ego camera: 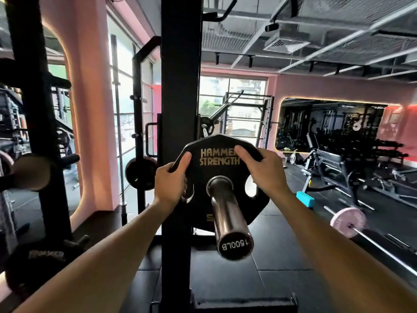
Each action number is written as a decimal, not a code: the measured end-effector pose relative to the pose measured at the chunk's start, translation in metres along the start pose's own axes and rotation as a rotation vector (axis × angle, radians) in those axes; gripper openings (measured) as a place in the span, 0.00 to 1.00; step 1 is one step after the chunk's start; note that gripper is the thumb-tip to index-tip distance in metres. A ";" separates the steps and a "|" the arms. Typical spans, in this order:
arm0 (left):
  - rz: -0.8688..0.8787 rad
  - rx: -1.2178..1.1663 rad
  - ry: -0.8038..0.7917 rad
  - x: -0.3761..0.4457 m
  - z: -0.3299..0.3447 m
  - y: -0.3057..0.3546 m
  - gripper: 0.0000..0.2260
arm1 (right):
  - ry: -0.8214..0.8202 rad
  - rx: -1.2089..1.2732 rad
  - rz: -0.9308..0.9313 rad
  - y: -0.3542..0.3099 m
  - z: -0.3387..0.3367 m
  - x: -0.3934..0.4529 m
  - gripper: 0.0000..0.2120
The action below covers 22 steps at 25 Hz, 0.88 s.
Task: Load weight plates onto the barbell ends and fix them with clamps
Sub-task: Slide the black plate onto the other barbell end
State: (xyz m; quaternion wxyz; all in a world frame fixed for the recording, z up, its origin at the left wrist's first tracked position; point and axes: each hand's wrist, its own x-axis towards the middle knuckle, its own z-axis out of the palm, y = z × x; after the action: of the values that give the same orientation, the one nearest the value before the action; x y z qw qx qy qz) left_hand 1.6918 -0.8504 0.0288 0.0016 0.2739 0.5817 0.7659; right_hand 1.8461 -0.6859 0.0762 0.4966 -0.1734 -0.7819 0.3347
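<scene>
I'm counting: 2 hands, L (170, 185) + R (262, 171) | 1 blk plate (220, 177) on 1 bar sleeve (228, 218) | 1 pink plate (347, 222) on floor bar | 1 blue block (305, 198) | 1 bench (327, 159)

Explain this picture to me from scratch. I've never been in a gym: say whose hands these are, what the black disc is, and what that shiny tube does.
The picture comes from a camera worn on a person's head, so the two bare arms are their own. The left hand and right hand each grip the rim of a black weight plate marked Hammer Strength. Its centre hole sits on the barbell sleeve, the shiny steel end of a bar, pointing at the camera. The black post behind is part of the rack. No clamp is on the sleeve yet. A pink-plated barbell lies on the floor to the right.
</scene>
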 end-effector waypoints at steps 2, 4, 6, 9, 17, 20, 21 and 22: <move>0.007 0.030 -0.012 0.032 0.006 -0.016 0.30 | -0.034 0.028 0.023 0.013 0.016 0.025 0.21; 0.035 0.083 -0.044 0.064 0.011 -0.030 0.26 | -0.059 0.013 0.067 0.029 0.029 0.048 0.24; 0.074 0.138 -0.106 0.093 0.013 -0.042 0.19 | -0.102 -0.023 0.099 0.046 0.039 0.069 0.26; 0.122 0.141 -0.215 0.127 0.011 -0.057 0.11 | -0.221 -0.071 0.120 0.064 0.050 0.094 0.24; -0.056 0.491 -0.184 0.178 0.019 -0.087 0.22 | -0.266 -0.331 0.191 0.064 0.089 0.145 0.30; -0.058 0.742 -0.171 0.174 0.011 -0.077 0.26 | -0.249 -0.575 0.191 0.040 0.088 0.137 0.31; -0.045 0.777 -0.179 0.168 0.003 -0.072 0.25 | -0.273 -0.616 0.191 0.034 0.082 0.129 0.31; -0.031 0.813 -0.180 0.160 -0.006 -0.066 0.24 | -0.317 -0.619 0.196 0.029 0.074 0.119 0.33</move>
State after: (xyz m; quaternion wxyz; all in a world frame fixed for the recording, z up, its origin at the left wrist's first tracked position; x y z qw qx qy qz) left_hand 1.5323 -0.7831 0.0352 -0.0441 0.3094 0.8383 0.4468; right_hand 1.7252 -0.6191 0.1136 0.2587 -0.3357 -0.8930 0.1511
